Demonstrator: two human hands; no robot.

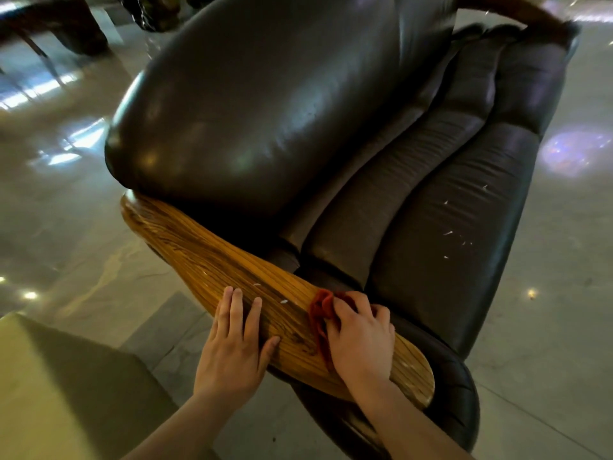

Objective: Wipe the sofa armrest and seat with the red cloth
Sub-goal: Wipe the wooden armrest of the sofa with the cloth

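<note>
A dark leather sofa fills the middle of the head view, with its wooden armrest point(205, 257) running from the left toward me. My right hand point(360, 336) presses the bunched red cloth point(320, 310) onto the armrest near its front end. My left hand point(237, 340) lies flat on the armrest's outer edge, fingers spread, holding nothing. Small white crumbs dot the armrest just ahead of my hands. The seat cushions point(447, 234) to the right carry several white specks too. The rounded backrest point(252, 104) rises behind the armrest.
Glossy stone floor point(66, 227) surrounds the sofa. A pale yellowish block point(49, 386) stands at the lower left, close to my left arm. Dark furniture point(56, 24) stands at the top left. The sofa's far wooden armrest point(517, 9) shows at the top right.
</note>
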